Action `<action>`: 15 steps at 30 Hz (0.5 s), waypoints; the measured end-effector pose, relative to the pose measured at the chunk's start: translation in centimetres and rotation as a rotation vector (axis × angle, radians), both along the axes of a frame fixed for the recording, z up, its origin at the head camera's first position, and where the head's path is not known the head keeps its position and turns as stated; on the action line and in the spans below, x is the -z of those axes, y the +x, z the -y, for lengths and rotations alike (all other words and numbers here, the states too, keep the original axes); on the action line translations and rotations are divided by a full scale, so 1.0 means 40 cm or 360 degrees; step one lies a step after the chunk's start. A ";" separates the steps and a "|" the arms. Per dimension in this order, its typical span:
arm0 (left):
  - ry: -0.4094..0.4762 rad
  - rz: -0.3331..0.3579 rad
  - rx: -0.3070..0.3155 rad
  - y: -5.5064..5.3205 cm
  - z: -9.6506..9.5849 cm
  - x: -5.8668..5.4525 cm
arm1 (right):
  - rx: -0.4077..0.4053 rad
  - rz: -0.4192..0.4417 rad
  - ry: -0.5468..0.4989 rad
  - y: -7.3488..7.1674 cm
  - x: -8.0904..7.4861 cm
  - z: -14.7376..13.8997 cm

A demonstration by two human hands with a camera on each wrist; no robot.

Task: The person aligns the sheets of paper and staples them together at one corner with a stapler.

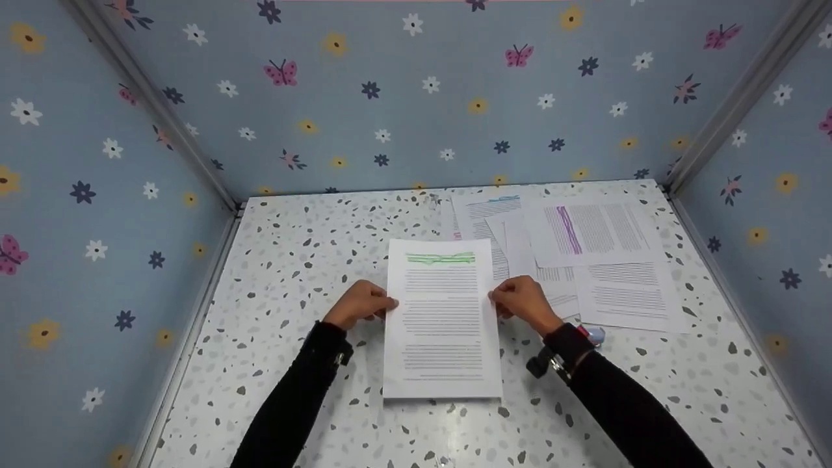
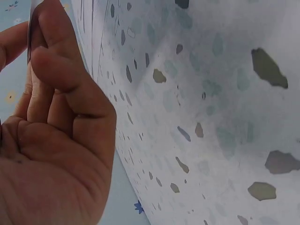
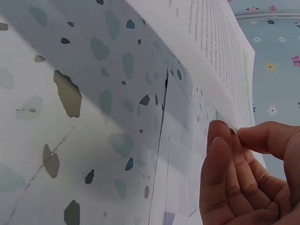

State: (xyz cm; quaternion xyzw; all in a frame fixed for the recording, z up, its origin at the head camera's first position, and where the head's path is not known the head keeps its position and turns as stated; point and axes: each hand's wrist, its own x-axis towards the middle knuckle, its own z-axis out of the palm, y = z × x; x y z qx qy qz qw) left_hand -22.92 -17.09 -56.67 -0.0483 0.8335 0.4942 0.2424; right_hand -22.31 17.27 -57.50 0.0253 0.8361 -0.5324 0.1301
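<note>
In the head view, a white printed sheet (image 1: 443, 325) with green highlighter strokes across its top lines is held above the speckled tabletop. My left hand (image 1: 359, 303) pinches its left edge between thumb and fingers. On the opposite edge, my right hand (image 1: 525, 301) pinches the paper at about the same height. The right wrist view shows the sheet (image 3: 213, 56) slanting up off the table, its edge between the thumb and fingers of my right hand (image 3: 248, 178). In the left wrist view only a sliver of paper shows at the fingertips of my left hand (image 2: 61, 108).
Several overlapping printed sheets lie at the back right, one with a purple-highlighted sheet (image 1: 591, 231) on top and another sheet (image 1: 627, 296) nearer. A small light-blue object (image 1: 595, 336) is partly hidden behind my right wrist. Patterned wall panels (image 1: 416, 97) enclose the speckled table (image 1: 292, 247).
</note>
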 end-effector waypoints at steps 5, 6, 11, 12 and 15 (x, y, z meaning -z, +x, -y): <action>-0.0117 0.0017 -0.0046 -0.013 0.020 0.019 | 0.0009 0.0054 0.0089 -0.030 0.025 0.041; -0.0132 0.0019 -0.0049 -0.013 0.025 0.025 | 0.0002 0.0051 0.0120 -0.034 0.032 0.050; -0.0203 -0.0031 -0.0050 -0.018 0.043 0.038 | -0.0029 0.0035 0.0263 -0.051 0.055 0.081; -0.0217 -0.0043 -0.0050 -0.021 0.045 0.038 | -0.0040 0.0024 0.0291 -0.054 0.057 0.085; -0.0292 -0.0059 -0.0045 -0.020 0.051 0.048 | -0.0076 0.0012 0.0353 -0.057 0.070 0.097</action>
